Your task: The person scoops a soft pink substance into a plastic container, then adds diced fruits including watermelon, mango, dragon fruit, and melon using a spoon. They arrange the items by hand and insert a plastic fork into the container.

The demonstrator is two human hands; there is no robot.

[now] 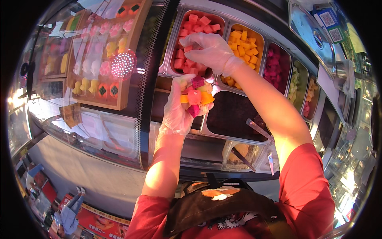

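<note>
Red sleeves frame a dark apron [223,207] at the bottom. Gloved, the left hand [177,109] wraps its fingers around a cup of mixed fruit pieces [195,95]. Just above it, the gloved right hand [209,49] pinches red melon cubes over the steel tray of red cubes [174,44], beside a tray of yellow cubes [260,40].

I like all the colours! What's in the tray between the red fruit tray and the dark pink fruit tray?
In the head view, the tray of yellow-orange fruit cubes sits between the red cubes and the dark pink cubes. The right hand partly covers its near end.
</note>
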